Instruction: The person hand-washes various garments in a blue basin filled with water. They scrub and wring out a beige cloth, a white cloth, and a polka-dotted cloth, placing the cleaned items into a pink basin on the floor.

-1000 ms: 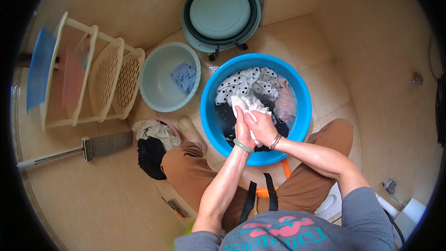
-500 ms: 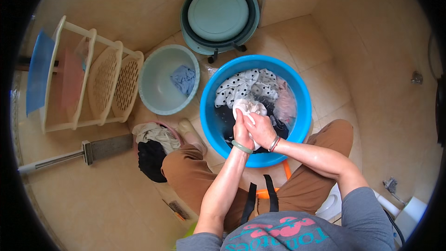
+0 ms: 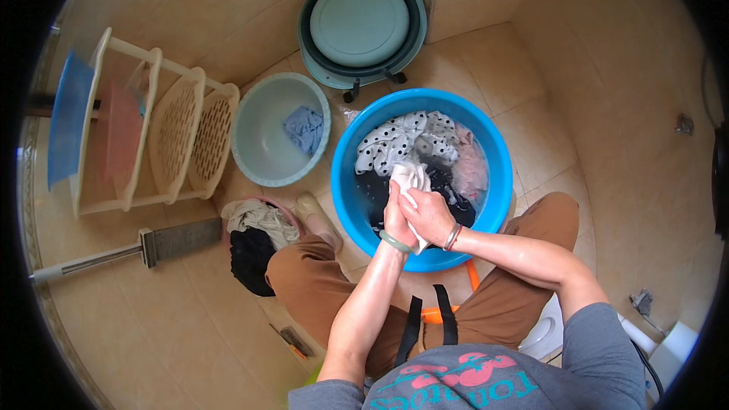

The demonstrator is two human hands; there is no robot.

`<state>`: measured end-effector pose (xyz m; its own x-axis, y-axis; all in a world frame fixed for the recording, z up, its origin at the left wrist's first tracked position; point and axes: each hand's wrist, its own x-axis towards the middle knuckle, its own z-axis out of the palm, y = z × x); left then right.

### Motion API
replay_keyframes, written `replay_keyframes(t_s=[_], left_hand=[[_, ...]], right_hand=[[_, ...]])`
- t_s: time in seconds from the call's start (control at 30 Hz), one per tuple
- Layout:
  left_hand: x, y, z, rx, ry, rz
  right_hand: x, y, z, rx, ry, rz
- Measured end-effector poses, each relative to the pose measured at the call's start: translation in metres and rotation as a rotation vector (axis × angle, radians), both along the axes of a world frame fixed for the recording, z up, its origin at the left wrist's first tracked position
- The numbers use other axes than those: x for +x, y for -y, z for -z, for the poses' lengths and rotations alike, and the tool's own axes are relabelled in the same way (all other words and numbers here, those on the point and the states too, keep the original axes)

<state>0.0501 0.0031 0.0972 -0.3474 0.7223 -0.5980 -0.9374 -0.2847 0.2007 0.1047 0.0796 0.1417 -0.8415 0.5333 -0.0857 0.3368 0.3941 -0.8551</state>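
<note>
Over the near side of a blue tub (image 3: 497,148), I grip a wet white cloth (image 3: 411,175) between both hands. My left hand (image 3: 397,215), with a pale green bangle at its wrist, is closed around it. My right hand (image 3: 430,216) is pressed against the left, its fingers wrapped over the same cloth. The cloth's lower end shows below the palms. In the tub's water lie a white garment with black dots (image 3: 389,142), a pink garment (image 3: 471,167) and dark clothing (image 3: 370,190).
A pale basin (image 3: 250,140) holding a blue cloth (image 3: 304,130) stands left of the tub. Behind is a folded green basin (image 3: 359,21). A cream shelf rack (image 3: 172,133), a flat mop (image 3: 182,243) and a pink basin (image 3: 288,216) of clothes are on the left.
Both hands remain closed on the white cloth. More of it now stands upright above the fingers, in a narrower, twisted shape. The view has shifted slightly.
</note>
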Motion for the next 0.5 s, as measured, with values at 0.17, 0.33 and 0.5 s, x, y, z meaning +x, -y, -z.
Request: replay_keyframes(t_s=[0.17,0.33,0.5], left_hand=[[0.032,-0.018,-0.006,-0.156,-0.070,-0.015],[0.025,-0.017,0.000,-0.163,-0.053,0.058],[-0.006,0.003,0.020,0.016,0.004,0.045]], right_hand=[[-0.020,-0.037,0.044,0.164,0.192,0.161],[-0.020,-0.038,0.036,0.162,0.162,0.112],[0.003,0.003,-0.003,0.053,-0.024,-0.022]])
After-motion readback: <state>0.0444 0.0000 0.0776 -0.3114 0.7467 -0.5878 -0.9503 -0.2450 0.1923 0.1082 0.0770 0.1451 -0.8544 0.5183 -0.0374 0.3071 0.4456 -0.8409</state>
